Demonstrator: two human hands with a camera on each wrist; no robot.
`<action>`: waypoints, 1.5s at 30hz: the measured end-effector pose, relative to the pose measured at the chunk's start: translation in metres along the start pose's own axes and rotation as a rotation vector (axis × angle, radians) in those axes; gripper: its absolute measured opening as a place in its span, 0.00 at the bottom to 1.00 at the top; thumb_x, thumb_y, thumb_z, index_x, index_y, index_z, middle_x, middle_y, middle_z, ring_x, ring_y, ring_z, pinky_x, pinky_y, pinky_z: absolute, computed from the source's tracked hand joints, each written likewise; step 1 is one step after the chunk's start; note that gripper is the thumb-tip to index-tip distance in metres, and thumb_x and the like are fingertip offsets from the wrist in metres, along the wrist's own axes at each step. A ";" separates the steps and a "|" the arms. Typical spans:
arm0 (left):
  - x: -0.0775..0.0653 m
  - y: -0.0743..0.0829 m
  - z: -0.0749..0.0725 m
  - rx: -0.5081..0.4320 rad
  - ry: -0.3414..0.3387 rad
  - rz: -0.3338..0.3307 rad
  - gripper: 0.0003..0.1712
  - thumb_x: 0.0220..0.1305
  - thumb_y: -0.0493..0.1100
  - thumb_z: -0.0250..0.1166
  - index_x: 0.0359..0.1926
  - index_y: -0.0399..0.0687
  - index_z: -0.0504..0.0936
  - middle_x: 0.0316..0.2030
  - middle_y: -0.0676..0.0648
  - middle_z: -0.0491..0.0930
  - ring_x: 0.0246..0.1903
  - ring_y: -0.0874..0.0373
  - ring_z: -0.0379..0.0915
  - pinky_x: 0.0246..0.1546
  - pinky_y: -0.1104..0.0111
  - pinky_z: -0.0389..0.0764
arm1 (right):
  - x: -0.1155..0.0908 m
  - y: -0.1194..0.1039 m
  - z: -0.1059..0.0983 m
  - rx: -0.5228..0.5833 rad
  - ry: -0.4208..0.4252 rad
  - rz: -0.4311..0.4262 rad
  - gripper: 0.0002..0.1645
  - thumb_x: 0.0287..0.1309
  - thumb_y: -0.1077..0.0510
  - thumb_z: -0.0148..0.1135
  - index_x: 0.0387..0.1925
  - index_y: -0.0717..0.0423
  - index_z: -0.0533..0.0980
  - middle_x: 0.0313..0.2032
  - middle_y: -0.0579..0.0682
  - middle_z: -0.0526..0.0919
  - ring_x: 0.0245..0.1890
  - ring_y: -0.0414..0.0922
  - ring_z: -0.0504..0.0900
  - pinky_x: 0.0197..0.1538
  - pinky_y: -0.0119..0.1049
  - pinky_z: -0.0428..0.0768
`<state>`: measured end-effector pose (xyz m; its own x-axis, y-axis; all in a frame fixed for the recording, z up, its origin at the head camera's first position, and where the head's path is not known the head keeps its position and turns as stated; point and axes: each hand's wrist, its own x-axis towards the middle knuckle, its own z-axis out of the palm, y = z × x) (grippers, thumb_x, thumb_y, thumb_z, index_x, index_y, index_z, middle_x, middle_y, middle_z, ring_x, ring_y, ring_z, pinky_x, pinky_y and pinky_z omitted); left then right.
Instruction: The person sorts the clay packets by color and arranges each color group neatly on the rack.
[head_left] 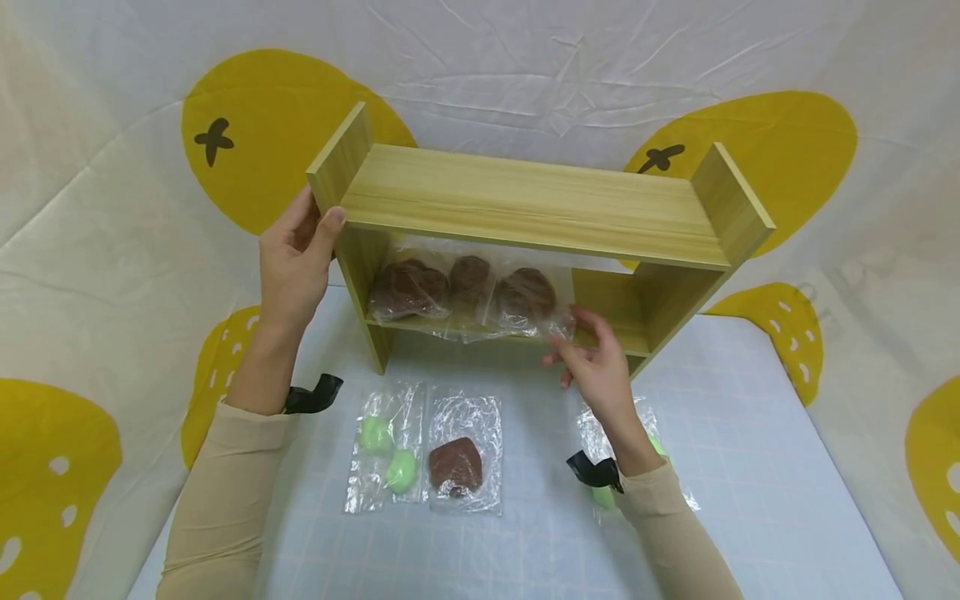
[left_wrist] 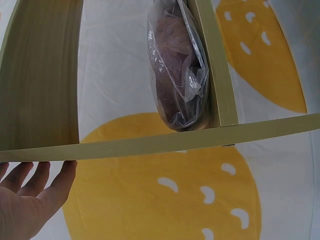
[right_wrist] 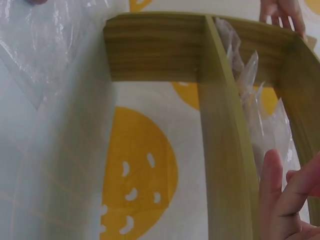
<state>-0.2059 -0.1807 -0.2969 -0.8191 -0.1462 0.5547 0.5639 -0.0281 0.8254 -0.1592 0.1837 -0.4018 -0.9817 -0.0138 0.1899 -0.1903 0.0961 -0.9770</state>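
Observation:
A small wooden shelf (head_left: 525,204) stands on the table. My left hand (head_left: 296,258) grips its left side panel near the top, thumb on the front edge. On the middle board lie clear plastic bags with brown lumps: a left bag (head_left: 410,289), a middle bag (head_left: 470,279) and a right bag (head_left: 527,296). Beside the right bag's edge is my right hand (head_left: 597,362), thumb and forefinger spread apart. The right wrist view shows these fingers (right_wrist: 272,172) close to the plastic; whether they touch it I cannot tell.
In front of the shelf lie a bag with green lumps (head_left: 401,471) and a bag with a brown lump (head_left: 455,467). Another green-lump bag (head_left: 602,496) is partly hidden under my right wrist. A white cloth with yellow shapes (head_left: 285,125) hangs behind the shelf.

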 end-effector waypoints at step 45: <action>0.000 -0.001 -0.001 0.000 0.006 -0.003 0.27 0.69 0.36 0.65 0.68 0.51 0.75 0.62 0.42 0.76 0.57 0.49 0.75 0.55 0.63 0.79 | -0.055 0.075 0.018 0.003 -0.325 0.242 0.33 0.66 0.67 0.59 0.68 0.75 0.60 0.54 0.76 0.74 0.44 0.68 0.82 0.44 0.46 0.86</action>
<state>-0.2066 -0.1818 -0.2976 -0.8200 -0.1516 0.5519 0.5618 -0.0287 0.8268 -0.1200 0.1734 -0.4875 -0.9485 -0.3050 -0.0853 0.0465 0.1320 -0.9902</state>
